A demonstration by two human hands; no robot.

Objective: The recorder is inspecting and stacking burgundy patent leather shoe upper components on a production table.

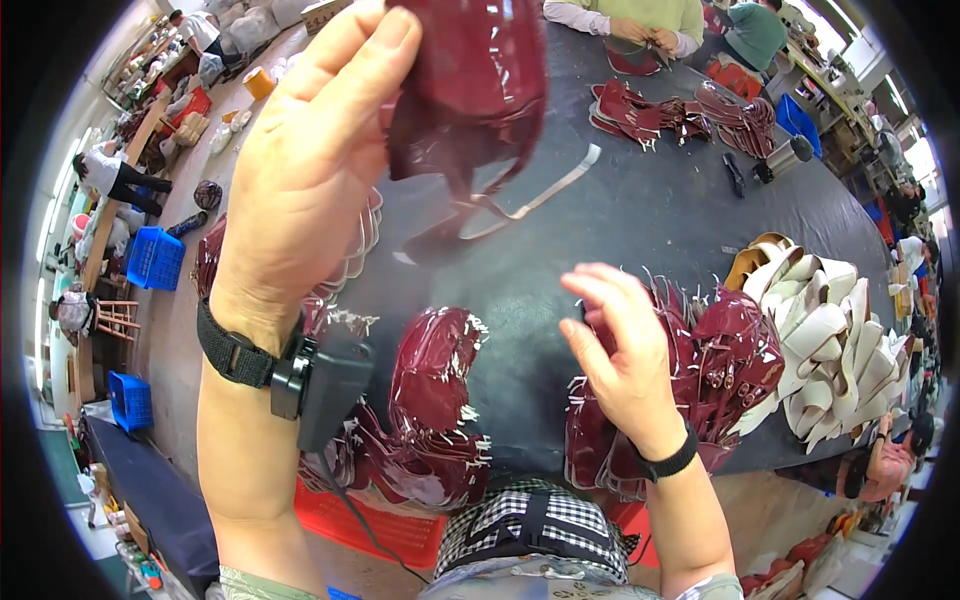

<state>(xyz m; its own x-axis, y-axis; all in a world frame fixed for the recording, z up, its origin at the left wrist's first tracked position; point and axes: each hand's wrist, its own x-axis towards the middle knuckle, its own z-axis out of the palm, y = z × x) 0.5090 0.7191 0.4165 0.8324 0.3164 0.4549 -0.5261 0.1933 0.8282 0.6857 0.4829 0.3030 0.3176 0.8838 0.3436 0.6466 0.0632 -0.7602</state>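
Raised high toward the top of the view, my left hand (310, 170) grips a glossy burgundy patent leather shoe upper (475, 60) between thumb and fingers. Its lower part is blurred, and a narrow pale-edged strap (555, 190) hangs from it. My right hand (630, 355) is over the table with its fingers stretched out and nothing visible in them. Just beneath and beside it lies a heap of burgundy uppers (735, 350) with buckles and loose white thread ends. Between my forearms, overlapping burgundy uppers (430, 370) are stacked with white threads along their edge.
Cream-coloured cut pieces (835, 330) are heaped on the dark table (690, 215) at right. Across it sits a person in a green top (660, 20), near more burgundy pieces (640, 110). A blue crate (155, 258) stands on the floor at left.
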